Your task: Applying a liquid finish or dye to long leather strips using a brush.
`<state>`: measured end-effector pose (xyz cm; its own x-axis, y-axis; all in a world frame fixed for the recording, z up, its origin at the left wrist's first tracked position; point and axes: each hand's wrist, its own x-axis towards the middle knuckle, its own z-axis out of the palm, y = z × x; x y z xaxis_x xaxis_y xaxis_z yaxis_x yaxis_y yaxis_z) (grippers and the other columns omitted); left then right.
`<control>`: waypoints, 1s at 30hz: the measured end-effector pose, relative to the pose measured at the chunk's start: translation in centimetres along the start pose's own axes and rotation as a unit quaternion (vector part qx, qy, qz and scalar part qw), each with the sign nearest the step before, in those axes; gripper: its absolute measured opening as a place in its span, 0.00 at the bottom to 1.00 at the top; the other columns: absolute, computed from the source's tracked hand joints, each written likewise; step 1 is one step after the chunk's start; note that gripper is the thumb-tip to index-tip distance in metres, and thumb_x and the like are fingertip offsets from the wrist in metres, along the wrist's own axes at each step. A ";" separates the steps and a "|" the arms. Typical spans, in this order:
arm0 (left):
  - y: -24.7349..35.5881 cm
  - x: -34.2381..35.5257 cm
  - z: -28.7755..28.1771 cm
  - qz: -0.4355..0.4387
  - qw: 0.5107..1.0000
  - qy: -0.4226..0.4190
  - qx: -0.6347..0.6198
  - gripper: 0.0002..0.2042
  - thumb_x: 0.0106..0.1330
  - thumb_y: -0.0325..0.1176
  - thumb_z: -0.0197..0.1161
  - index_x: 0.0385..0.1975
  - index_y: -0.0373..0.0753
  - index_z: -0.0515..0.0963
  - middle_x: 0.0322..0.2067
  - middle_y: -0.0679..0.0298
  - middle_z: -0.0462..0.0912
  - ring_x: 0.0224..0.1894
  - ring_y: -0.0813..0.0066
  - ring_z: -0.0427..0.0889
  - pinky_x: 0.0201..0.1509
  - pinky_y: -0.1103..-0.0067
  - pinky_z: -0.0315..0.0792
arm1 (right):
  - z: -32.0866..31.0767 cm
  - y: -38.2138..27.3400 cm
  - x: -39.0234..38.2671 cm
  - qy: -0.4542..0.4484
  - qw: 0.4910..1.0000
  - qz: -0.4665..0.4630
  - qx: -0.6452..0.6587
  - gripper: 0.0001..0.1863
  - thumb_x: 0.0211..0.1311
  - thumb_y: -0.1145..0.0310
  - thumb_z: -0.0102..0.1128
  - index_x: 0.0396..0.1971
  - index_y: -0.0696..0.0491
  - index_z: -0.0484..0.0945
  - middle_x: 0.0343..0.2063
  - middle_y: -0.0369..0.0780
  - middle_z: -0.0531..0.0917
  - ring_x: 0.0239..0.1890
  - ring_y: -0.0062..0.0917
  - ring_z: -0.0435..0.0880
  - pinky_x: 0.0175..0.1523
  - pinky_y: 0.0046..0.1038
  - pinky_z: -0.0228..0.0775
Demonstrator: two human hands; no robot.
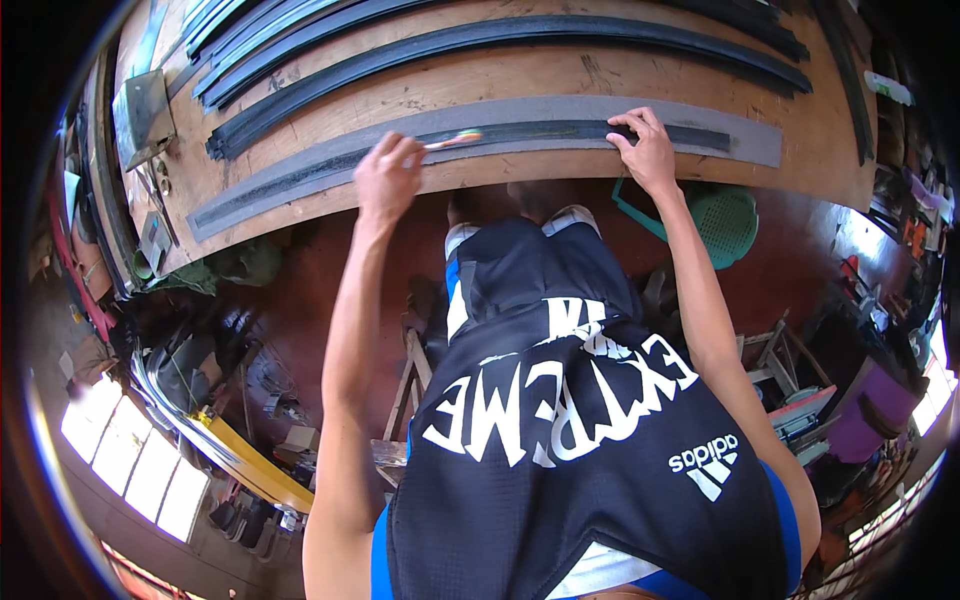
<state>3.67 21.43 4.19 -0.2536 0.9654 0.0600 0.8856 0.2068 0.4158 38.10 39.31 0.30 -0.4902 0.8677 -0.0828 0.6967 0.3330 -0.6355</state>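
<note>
My left hand (pixel 389 178), slightly blurred, is closed round the pale handle of what looks like a toothbrush (pixel 452 142). Its green-and-orange head points right, over a long black strip (pixel 690 137). That narrow strip lies flat along a wider grey strip (pixel 762 145) near the front edge of the table. Further right, my right hand (pixel 648 155) grips the black strip, thumb on the near edge and fingertips on the far edge. Yellowish streaks show on the strip between my hands.
Several long dark strips (pixel 480 37) lie across the wooden table (pixel 540 85) beyond my hands. A metal block (pixel 145 115) stands at the table's left end. Below the front edge, a green plastic stool or basket (pixel 718 225) sits near my right forearm. Clutter lines both sides.
</note>
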 end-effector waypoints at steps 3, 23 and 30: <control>4.9 0.9 3.8 0.006 0.998 -0.023 -0.063 0.02 0.58 0.32 0.67 0.28 0.45 0.81 0.31 0.65 0.80 0.32 0.61 0.83 0.32 0.69 0.77 | 0.0 0.1 0.2 -0.019 0.999 0.005 -0.030 0.13 0.51 0.67 0.68 0.38 0.50 0.83 0.39 0.38 0.78 0.40 0.33 0.79 0.47 0.31 0.73; 2.6 -2.5 5.3 -0.074 0.996 0.015 0.039 0.04 0.61 0.34 0.63 0.27 0.44 0.77 0.31 0.65 0.77 0.32 0.60 0.81 0.32 0.67 0.76 | -0.2 -0.1 0.6 -0.036 0.999 0.011 0.019 0.12 0.49 0.69 0.68 0.36 0.51 0.83 0.37 0.39 0.79 0.42 0.35 0.78 0.48 0.32 0.72; 2.5 -4.3 2.5 -0.165 0.985 0.036 -0.029 0.04 0.62 0.34 0.63 0.29 0.44 0.77 0.32 0.65 0.76 0.30 0.58 0.80 0.29 0.65 0.74 | -0.4 -0.3 0.7 -0.036 0.999 0.008 0.011 0.12 0.49 0.70 0.69 0.36 0.51 0.83 0.36 0.39 0.79 0.39 0.33 0.78 0.46 0.31 0.73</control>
<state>7.93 18.19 2.74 -0.5525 0.8332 -0.0230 0.7277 0.4956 0.4742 37.71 39.96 0.74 -0.5155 0.8440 -0.1481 0.6941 0.3099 -0.6497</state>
